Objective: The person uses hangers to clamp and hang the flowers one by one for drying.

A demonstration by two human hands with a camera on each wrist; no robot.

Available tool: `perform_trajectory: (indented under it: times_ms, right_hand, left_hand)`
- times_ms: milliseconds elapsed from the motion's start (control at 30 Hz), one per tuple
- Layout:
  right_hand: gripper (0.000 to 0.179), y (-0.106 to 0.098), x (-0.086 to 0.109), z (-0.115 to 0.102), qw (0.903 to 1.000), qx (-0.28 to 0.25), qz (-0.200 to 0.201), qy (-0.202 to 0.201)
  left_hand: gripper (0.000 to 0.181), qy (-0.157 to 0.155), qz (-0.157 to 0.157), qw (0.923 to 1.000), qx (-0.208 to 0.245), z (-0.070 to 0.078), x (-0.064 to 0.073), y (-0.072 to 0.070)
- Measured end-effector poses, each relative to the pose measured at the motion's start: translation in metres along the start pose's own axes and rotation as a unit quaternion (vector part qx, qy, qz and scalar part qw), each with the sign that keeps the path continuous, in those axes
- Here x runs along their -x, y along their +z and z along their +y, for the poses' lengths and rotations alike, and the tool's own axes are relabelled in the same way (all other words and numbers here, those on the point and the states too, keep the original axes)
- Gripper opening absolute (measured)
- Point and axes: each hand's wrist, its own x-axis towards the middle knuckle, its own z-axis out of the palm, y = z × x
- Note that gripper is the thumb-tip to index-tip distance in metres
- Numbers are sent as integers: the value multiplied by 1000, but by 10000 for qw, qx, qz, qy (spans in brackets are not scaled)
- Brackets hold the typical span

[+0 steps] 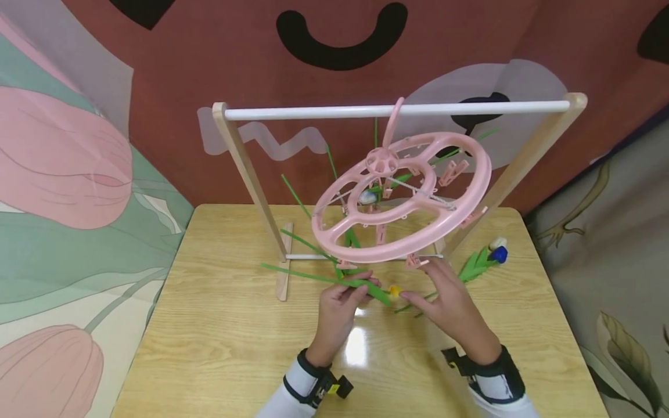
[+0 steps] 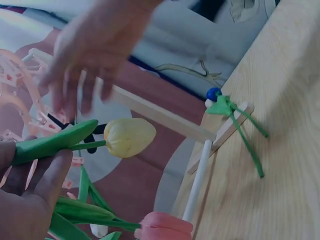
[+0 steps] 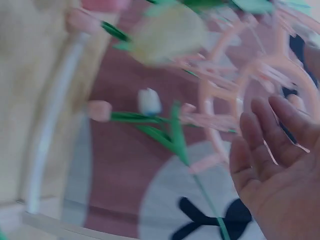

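My left hand (image 1: 340, 307) pinches an artificial yellow tulip (image 2: 130, 137) by its green stem and leaf, the bloom pointing right. Beside that bloom is my right hand (image 1: 455, 307), its fingertips close to a pink clip (image 1: 415, 261) on the hanger's near rim. In the right wrist view the right hand's fingers are loosely bent and hold nothing. The round pink clip hanger (image 1: 402, 251) hangs tilted from a white bar (image 1: 313, 112). Other tulips hang from it, among them a pink tulip (image 2: 165, 227) and a white tulip (image 3: 150, 101).
The rack's wooden legs (image 1: 251, 174) stand on the wooden table (image 1: 209, 325). At the table's right lie a blue tulip (image 1: 499, 254) and a white-headed one (image 1: 499, 241). A printed cloth (image 1: 235, 58) hangs behind the rack.
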Motion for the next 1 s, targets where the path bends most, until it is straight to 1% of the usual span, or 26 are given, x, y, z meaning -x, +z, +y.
perform_trajectory:
  times_ms: [33,100,167,233,333,400,467,533,567,600,667,700,767,833,900,1000]
  right_hand:
    - [67,-6,-3,-2,9999,-23,114,31]
    - [73,-18,-10,-7,9993,-141,345,-41]
    - [76,-29,-18,-12,9980,-390,485,-148]
    - [73,-38,-27,-17,9951,-667,615,-389]
    - [58,-45,-38,-22,9889,-1050,735,-752]
    - [52,-46,-45,-25,9861,-1147,772,-922]
    - [47,-46,-49,-26,9853,-1098,807,-1033]
    - [33,-46,-52,-28,9857,-1117,775,-997]
    - [31,-46,-53,-30,9855,-1185,738,-964]
    - [32,-46,-54,-31,9852,-1270,693,-917]
    - [44,-45,-57,-35,9825,-1607,536,-775]
    - [50,-44,-58,-36,9801,-1807,452,-688]
    - [52,-43,-59,-38,9739,-2183,289,-556]
    - [51,-41,-58,-39,9676,-2486,150,-427]
    - [50,-38,-56,-39,9632,-2670,71,-295]
    - [49,-33,-52,-38,9615,-2745,-54,-87]
  left_hand:
    - [27,44,-16,10000,-32,1,0,-1]
    - [27,144,-25,9998,-143,2,-1,-2]
    - [26,270,-35,9994,-232,3,-1,-2]
    - [26,386,-53,9986,-361,4,-2,-3]
    - [25,467,-82,9972,-586,4,-3,-3]
    - [25,506,-106,9957,-765,6,-3,-2]
    - [24,587,-133,9940,-916,11,-3,-1]
    - [22,712,-183,9914,-1081,17,-3,1]
    - [20,787,-207,9898,-1171,20,-4,1]
    - [18,865,-226,9877,-1285,23,-4,2]
    - [14,1018,-257,9833,-1485,30,-5,4]
    - [12,1068,-272,9814,-1574,32,-5,4]
    - [10,1148,-290,9786,-1685,35,-5,6]
    - [11,1174,-309,9773,-1736,36,-5,7]
    - [12,1138,-333,9772,-1762,36,-5,7]
    - [17,1040,-359,9771,-1823,37,-5,7]
